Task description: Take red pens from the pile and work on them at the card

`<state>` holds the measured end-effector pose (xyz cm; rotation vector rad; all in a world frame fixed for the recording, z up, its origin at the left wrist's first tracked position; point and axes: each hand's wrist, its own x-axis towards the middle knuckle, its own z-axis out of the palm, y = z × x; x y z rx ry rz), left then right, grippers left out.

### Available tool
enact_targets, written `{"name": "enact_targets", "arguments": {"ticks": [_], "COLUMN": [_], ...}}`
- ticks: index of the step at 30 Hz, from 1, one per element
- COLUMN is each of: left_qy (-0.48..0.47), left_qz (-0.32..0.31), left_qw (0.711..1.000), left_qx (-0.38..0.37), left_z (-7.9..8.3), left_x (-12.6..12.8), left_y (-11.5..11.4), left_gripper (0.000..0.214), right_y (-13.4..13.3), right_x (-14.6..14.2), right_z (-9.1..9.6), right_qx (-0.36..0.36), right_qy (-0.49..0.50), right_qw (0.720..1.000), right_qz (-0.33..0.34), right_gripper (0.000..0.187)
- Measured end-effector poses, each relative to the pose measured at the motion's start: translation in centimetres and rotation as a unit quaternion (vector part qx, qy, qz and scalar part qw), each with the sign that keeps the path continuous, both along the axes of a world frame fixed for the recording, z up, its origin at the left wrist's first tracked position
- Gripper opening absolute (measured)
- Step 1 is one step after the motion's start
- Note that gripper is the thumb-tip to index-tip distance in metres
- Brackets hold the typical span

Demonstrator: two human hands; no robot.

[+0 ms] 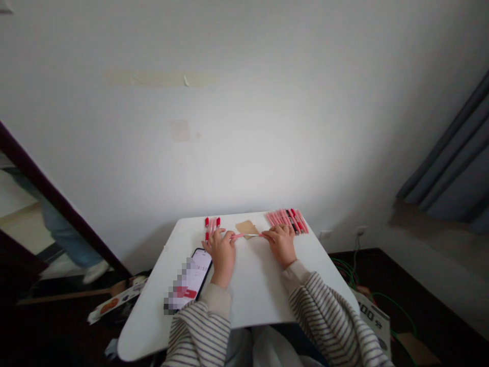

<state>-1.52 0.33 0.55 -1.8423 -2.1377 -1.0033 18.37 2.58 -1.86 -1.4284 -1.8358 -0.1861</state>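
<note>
My left hand (220, 251) and my right hand (281, 242) rest on a small white table (252, 290), both pinching the ends of one pink pen (246, 235) held level between them. Under the pen lies a small brown card piece (247, 227). A row of several pink and red pens (288, 220) lies just beyond my right hand. A few red-capped pens (211, 223) lie just past my left hand.
A phone (190, 279) with its screen lit lies at the table's left edge beside my left wrist. A white wall stands right behind the table. Green cable (385, 298) and a printed box (372, 318) lie on the dark floor at right; a curtain (454, 168) hangs far right.
</note>
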Motion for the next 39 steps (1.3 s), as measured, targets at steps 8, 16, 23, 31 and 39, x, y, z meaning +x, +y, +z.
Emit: {"name": "enact_targets", "arguments": {"ticks": [8, 16, 23, 31, 39], "left_qy": [0.028, 0.012, 0.001, -0.01, -0.01], "left_qz": [-0.063, -0.126, -0.136, -0.136, -0.132], "left_qw": [0.997, 0.992, 0.991, 0.99, 0.991], "left_qx": [0.043, 0.023, 0.014, 0.027, 0.022], "left_z": [-0.3, 0.1, 0.1, -0.1, 0.0], "left_x": [0.0, 1.0, 1.2, 1.1, 1.1], "left_y": [0.2, -0.3, -0.3, -0.3, -0.4], "left_gripper": [0.012, 0.015, 0.016, 0.016, 0.015], "right_y": [-0.4, -0.5, -0.3, -0.7, -0.7], "right_x": [-0.4, -0.8, -0.9, -0.8, -0.6], "right_z": [0.4, 0.5, 0.2, 0.9, 0.8], "right_qx": [0.021, 0.058, 0.02, -0.015, -0.033], "right_qy": [-0.008, -0.013, -0.034, -0.024, -0.047], "right_qw": [0.999, 0.994, 0.996, 0.994, 0.996], "right_qz": [0.036, 0.088, 0.082, 0.106, 0.071], "right_gripper": [0.012, 0.012, 0.016, 0.019, 0.018]}}
